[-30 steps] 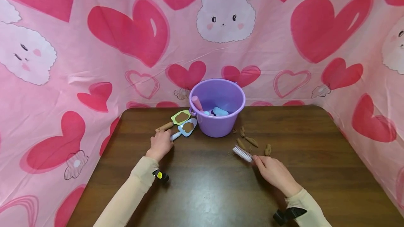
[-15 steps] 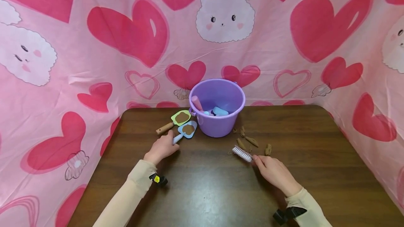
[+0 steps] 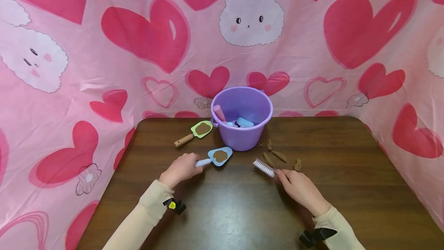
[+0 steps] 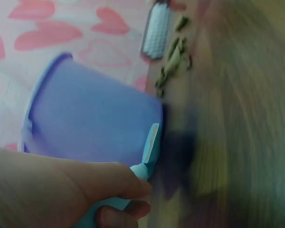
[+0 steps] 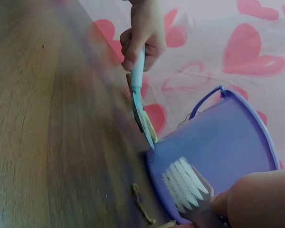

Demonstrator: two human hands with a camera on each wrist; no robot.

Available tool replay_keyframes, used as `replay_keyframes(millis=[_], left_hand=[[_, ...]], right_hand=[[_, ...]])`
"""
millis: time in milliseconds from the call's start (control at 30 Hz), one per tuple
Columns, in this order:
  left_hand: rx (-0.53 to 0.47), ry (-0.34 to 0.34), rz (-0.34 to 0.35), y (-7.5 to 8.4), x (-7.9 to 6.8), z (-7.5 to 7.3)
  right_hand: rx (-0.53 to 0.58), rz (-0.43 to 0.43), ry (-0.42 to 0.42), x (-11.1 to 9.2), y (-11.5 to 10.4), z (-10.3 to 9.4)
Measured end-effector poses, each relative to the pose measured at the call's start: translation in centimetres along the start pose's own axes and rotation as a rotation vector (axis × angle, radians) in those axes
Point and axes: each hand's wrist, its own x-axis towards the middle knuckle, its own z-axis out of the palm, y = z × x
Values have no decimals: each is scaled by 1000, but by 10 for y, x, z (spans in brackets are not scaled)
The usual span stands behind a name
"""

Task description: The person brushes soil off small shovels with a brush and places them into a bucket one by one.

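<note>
My left hand [image 3: 181, 168] grips the white-blue handle of a small blue toy shovel [image 3: 220, 156] with a brown patch on its blade. In the left wrist view the thumb and fingers wrap this handle, and the blade [image 4: 152, 145] shows nearly edge-on in front of the bucket. My right hand [image 3: 305, 191] holds a brush [image 3: 264, 168] by its handle, white bristles to the lower left. Several dry brown, curled pieces [image 3: 279, 156] lie just behind the brush, one partly hidden by it. In the right wrist view the bristles [image 5: 183, 185] overlap the bucket's side.
A purple bucket [image 3: 241, 138] stands at the back middle, with a pink-handled thing [image 3: 219, 113] and a light blue one [image 3: 245, 122] inside. Left of it lies a green shovel [image 3: 202, 129] with a wooden handle. A pink heart-print cloth [image 3: 291, 61] hangs behind the table.
My left hand has taken the blue shovel by its handle and moved it toward me and to the right, away from the green shovel. The right hand and brush have hardly moved.
</note>
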Motion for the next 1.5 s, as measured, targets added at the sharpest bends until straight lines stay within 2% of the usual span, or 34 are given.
replay_keyframes(millis=[200,400,700,933,1133,1300,1500], left_hand=[[5,-2,99,26,-2,5],[-42,11,201,51,3,12],[-62,86,269,79,14,22],[-51,178,291,88,19,26],[-74,237,322,91,17,25],[-82,213,337,94,16,23],[-94,178,314,97,17,21]], right_hand=[[-21,-48,105,2,-10,-2],[-15,-111,191,2,-20,1],[16,-104,219,2,-30,5],[20,-111,205,4,-34,10],[1,-110,262,3,-33,10],[-22,-106,314,1,-30,9],[-49,-106,364,0,-32,10]])
